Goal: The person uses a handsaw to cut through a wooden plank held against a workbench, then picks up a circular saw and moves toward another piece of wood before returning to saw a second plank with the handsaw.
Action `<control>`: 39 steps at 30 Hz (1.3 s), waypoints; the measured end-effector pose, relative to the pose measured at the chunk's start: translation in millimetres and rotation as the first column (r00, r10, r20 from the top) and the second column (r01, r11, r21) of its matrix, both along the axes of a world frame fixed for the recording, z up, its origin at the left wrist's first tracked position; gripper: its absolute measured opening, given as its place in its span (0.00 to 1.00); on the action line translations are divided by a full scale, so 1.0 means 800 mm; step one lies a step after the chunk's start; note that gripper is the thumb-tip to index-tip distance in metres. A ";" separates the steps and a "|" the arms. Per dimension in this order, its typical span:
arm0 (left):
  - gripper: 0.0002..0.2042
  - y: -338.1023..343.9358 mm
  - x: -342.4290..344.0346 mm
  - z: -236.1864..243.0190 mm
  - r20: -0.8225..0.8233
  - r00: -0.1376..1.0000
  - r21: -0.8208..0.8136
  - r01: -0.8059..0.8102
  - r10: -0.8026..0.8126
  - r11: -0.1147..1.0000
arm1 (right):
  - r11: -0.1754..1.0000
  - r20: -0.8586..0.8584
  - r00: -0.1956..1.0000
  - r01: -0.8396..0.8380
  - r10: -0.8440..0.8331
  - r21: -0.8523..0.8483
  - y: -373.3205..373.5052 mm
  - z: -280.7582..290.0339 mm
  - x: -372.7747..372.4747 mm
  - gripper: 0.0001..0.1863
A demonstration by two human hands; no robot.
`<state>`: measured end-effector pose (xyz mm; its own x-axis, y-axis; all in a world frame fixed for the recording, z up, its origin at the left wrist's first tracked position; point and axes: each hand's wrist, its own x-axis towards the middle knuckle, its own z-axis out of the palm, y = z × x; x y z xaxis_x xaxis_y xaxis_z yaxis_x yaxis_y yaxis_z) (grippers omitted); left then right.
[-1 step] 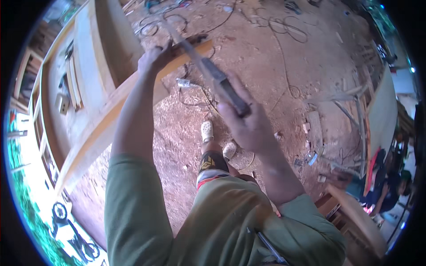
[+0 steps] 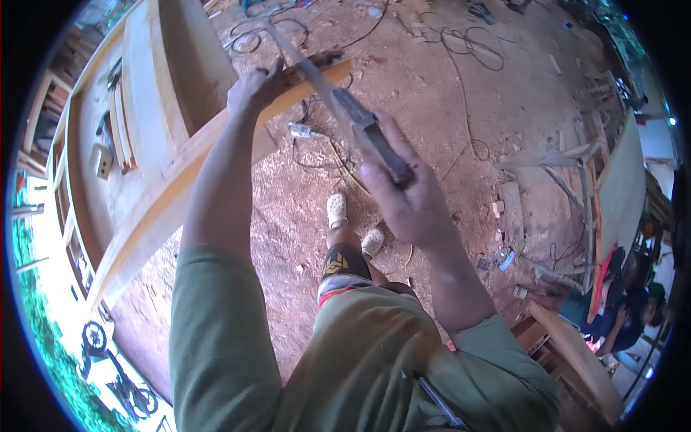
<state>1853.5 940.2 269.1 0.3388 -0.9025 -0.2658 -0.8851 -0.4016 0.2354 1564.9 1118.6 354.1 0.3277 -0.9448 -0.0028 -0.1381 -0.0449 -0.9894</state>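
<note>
A handsaw with a long thin blade and a dark straight handle [image 2: 373, 137] is in my right hand [image 2: 410, 205], whose fingers wrap round the handle. Its blade [image 2: 306, 68], smeared by motion, slants up and left across the end of a curved wooden beam [image 2: 155, 194]. My left hand [image 2: 253, 90] grips the beam near that same end, just left of the blade, with the thumb raised. Some of its fingers are hidden. Whether the teeth touch the wood I cannot tell. A dark strip [image 2: 324, 57] lies along the beam's tip.
The beam belongs to a large wooden frame on the left, with loose slats [image 2: 121, 133] and a pale block [image 2: 101, 161] on it. Cords and a socket strip [image 2: 300, 130] lie on the dusty floor. Scrap wood [image 2: 511, 209] lies right. A person [image 2: 626, 324] is at far right.
The saw and my right hand have shifted slightly to the right. My left hand keeps its place on the beam. The whole view has tilted a little.
</note>
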 end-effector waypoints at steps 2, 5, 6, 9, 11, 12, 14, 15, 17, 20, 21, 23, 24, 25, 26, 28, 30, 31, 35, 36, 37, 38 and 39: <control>0.38 0.007 0.008 -0.008 0.003 0.999 -0.029 -0.049 0.050 0.998 | 0.999 0.026 1.000 -0.013 0.012 0.047 -0.005 0.008 0.007 0.33; 0.35 0.012 -0.007 0.006 -0.104 0.992 -0.111 -0.078 0.066 0.991 | 0.998 -0.001 0.999 0.047 -0.047 0.040 0.001 -0.006 0.004 0.31; 0.34 0.016 -0.013 0.012 -0.204 0.978 -0.153 -0.077 0.045 0.985 | 0.997 -0.032 0.997 0.077 -0.077 0.011 0.009 -0.005 -0.007 0.31; 0.32 0.038 0.037 -0.013 0.010 1.000 -0.225 -0.025 0.028 0.974 | 0.994 -0.100 0.993 0.071 -0.063 0.079 0.064 0.019 -0.044 0.32; 0.34 0.073 0.080 -0.026 0.122 0.990 -0.166 -0.044 0.065 0.985 | 0.992 -0.144 0.989 0.051 -0.034 0.118 0.120 0.035 -0.079 0.32; 0.33 0.078 0.076 -0.024 0.111 0.990 -0.163 -0.070 0.089 0.984 | 0.994 -0.149 0.988 0.045 -0.029 0.103 0.141 0.038 -0.096 0.32; 0.33 0.076 0.076 -0.021 0.102 0.988 -0.159 -0.102 0.119 0.982 | 0.999 -0.149 0.988 0.034 -0.029 0.033 0.153 0.036 -0.106 0.33; 0.31 0.073 0.080 -0.021 0.115 0.983 -0.105 -0.129 0.141 0.986 | 0.998 -0.134 0.991 0.033 -0.025 0.053 0.145 0.030 -0.101 0.33; 0.30 0.073 0.077 -0.020 0.120 0.980 -0.044 -0.154 0.158 0.987 | 0.995 -0.094 0.995 0.039 -0.031 0.089 0.099 0.015 -0.070 0.32; 0.29 0.059 0.058 0.010 0.082 0.990 -0.038 -0.112 0.115 0.993 | 0.999 -0.071 0.997 0.022 -0.024 -0.030 -0.037 -0.013 0.017 0.28; 0.29 0.056 0.058 0.013 0.084 0.991 -0.035 -0.099 0.102 0.994 | 0.997 -0.100 0.995 -0.023 0.015 -0.073 -0.071 -0.010 0.035 0.27; 0.29 0.056 0.062 0.006 0.083 0.992 -0.030 -0.091 0.093 0.995 | 0.997 -0.101 0.995 -0.015 0.007 -0.080 -0.087 -0.010 0.045 0.27; 0.29 0.053 0.062 0.005 0.085 0.993 -0.040 -0.081 0.084 0.996 | 0.996 -0.110 0.994 -0.003 -0.006 -0.087 -0.092 -0.010 0.045 0.26; 0.29 0.057 0.068 -0.002 0.085 0.992 -0.036 -0.087 0.090 0.996 | 0.995 -0.094 0.996 -0.001 -0.008 -0.099 -0.074 -0.021 0.036 0.27; 0.29 0.065 0.074 -0.008 0.085 0.991 -0.031 -0.099 0.102 0.995 | 0.994 -0.078 0.997 -0.005 -0.004 -0.113 -0.038 -0.028 0.017 0.28; 0.27 0.076 0.078 -0.012 0.090 0.984 -0.031 -0.150 0.152 0.988 | 0.992 -0.160 0.987 -0.014 -0.007 -0.128 0.037 -0.019 -0.025 0.31; 0.27 0.073 0.070 -0.008 0.095 0.981 -0.038 -0.165 0.168 0.986 | 0.996 -0.195 0.980 -0.025 0.041 0.082 0.098 0.016 -0.070 0.32; 0.27 0.072 0.067 -0.007 0.104 0.978 -0.042 -0.179 0.182 0.983 | 0.995 -0.195 0.980 -0.020 0.039 0.100 0.106 0.021 -0.078 0.32; 0.28 0.066 0.066 -0.013 0.110 0.980 -0.033 -0.161 0.164 0.986 | 0.992 -0.135 0.991 0.033 -0.016 0.122 0.041 0.002 -0.039 0.31; 0.28 0.067 0.067 -0.007 0.106 0.982 0.000 -0.159 0.158 0.987 | 1.000 -0.093 0.996 0.009 -0.008 0.007 -0.005 -0.021 -0.004 0.30; 0.29 0.064 0.064 0.002 0.095 0.986 0.022 -0.142 0.140 0.990 | 0.993 -0.065 0.998 0.002 -0.010 -0.120 -0.050 -0.037 0.030 0.30; 0.28 0.057 0.057 0.006 0.100 0.985 0.012 -0.143 0.141 0.990 | 0.996 -0.105 0.994 -0.041 0.032 -0.084 -0.097 -0.038 0.052 0.30; 0.28 0.052 0.056 0.011 0.111 0.985 0.002 -0.132 0.131 0.991 | 0.995 -0.140 0.987 -0.087 0.080 -0.046 -0.124 -0.032 0.065 0.29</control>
<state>1898.5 982.0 277.8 0.4823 -0.8458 -0.2281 -0.8446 -0.5181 0.1353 1616.6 1019.2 328.7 0.4055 -0.9141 -0.0055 -0.2666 -0.1125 -0.9572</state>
